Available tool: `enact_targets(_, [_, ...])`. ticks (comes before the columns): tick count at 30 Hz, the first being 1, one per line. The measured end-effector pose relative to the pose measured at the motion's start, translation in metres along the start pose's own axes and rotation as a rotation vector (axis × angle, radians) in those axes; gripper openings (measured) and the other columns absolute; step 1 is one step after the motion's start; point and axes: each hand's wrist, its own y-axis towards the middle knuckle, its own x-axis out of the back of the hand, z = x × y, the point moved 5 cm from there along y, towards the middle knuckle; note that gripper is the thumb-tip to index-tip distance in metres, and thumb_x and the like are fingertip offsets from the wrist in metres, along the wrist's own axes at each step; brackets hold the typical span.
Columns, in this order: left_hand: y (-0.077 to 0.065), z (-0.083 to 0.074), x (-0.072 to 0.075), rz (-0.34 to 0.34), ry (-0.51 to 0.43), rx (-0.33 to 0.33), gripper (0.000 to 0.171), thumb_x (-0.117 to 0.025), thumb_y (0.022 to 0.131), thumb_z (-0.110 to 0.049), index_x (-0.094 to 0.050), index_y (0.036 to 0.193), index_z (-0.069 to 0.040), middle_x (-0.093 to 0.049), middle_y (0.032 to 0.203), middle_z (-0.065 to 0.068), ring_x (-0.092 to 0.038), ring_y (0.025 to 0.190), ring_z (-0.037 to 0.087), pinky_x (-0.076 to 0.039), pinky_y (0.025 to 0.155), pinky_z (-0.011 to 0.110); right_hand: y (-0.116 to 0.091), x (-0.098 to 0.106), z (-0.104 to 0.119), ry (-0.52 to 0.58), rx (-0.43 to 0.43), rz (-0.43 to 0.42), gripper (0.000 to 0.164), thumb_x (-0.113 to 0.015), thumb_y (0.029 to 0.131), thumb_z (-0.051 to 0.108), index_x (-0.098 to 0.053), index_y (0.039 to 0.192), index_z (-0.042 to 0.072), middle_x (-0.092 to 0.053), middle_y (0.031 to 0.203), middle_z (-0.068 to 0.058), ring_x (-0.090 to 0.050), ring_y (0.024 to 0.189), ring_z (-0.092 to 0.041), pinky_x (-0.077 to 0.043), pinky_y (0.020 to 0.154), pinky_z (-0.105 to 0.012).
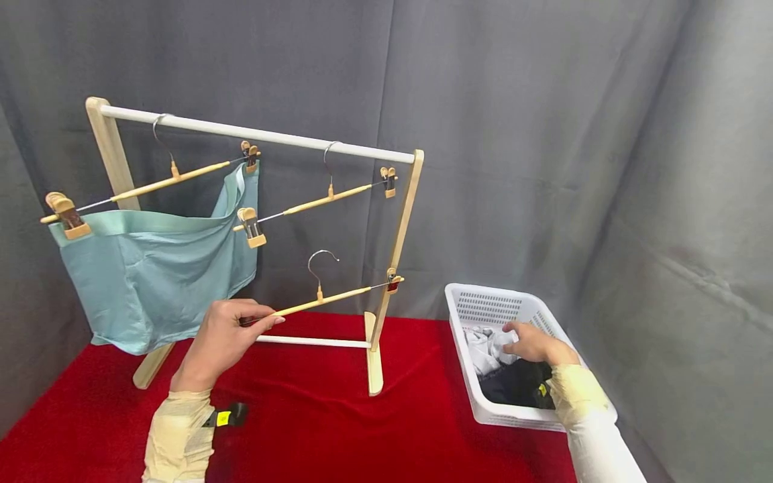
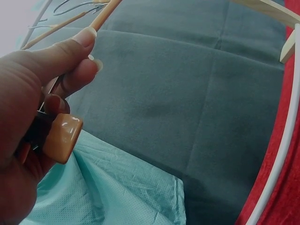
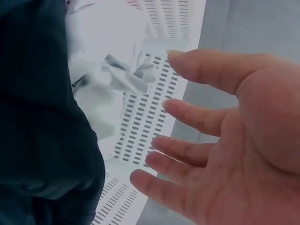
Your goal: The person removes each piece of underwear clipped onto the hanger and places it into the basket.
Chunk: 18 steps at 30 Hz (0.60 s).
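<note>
My left hand point(image 1: 220, 339) grips one end of a wooden clip hanger point(image 1: 341, 295) and holds it off the rack, its hook pointing up. In the left wrist view, a clip point(image 2: 63, 138) of that hanger sticks out below the curled fingers. My right hand point(image 1: 534, 345) reaches into a white plastic basket point(image 1: 477, 396) with its fingers spread and nothing between them. White-grey cloth point(image 1: 483, 349) lies close to the fingertips, and dark cloth point(image 1: 513, 384) sits nearer the front of the basket. The right wrist view shows the palm point(image 3: 253, 154) apart from both cloths.
A wooden rack point(image 1: 395, 248) with a white top rail point(image 1: 272, 136) stands on a red cloth point(image 1: 338, 429). Light-blue shorts point(image 1: 163, 275) hang from one clip hanger at the left. Another hanger point(image 1: 329, 200) hangs bare beside it. Grey curtains point(image 1: 513, 134) surround the table.
</note>
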Motion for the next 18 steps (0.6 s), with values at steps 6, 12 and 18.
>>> enact_targets(6, [0.003, 0.000, 0.001, -0.010, -0.007, -0.015, 0.008, -0.075, 0.073, -0.026, -0.072, 0.080, -0.026, -0.059, 0.066, -0.019, -0.046, 0.056, 0.004, -0.038, 0.051, 0.021, -0.003, 0.004, 0.002, 0.033, 0.013, 0.001, 0.049, -0.063, 0.079, 0.022, -0.050, 0.116, -0.007, -0.053, 0.116, -0.031, -0.045, 0.112, -0.046, -0.036, 0.092, -0.056])
enact_targets(12, [0.003, -0.001, 0.001, -0.003, -0.004, -0.018, 0.009, -0.076, 0.072, -0.025, -0.072, 0.081, -0.026, -0.063, 0.070, -0.016, -0.053, 0.061, -0.001, -0.042, 0.056, 0.019, -0.009, 0.005, 0.002, 0.060, 0.000, 0.004, 0.046, -0.062, 0.081, 0.023, -0.051, 0.116, -0.004, -0.052, 0.118, -0.029, -0.045, 0.113, -0.044, -0.036, 0.093, -0.056])
enact_targets(18, [0.002, -0.003, 0.004, -0.002, 0.006, -0.010, 0.012, -0.077, 0.071, -0.021, -0.072, 0.081, -0.026, -0.064, 0.072, -0.016, -0.053, 0.062, 0.000, -0.042, 0.056, 0.020, -0.015, 0.010, 0.011, 0.085, 0.021, -0.019, 0.048, -0.061, 0.082, 0.025, -0.051, 0.118, -0.005, -0.051, 0.120, -0.030, -0.043, 0.114, -0.046, -0.034, 0.093, -0.059])
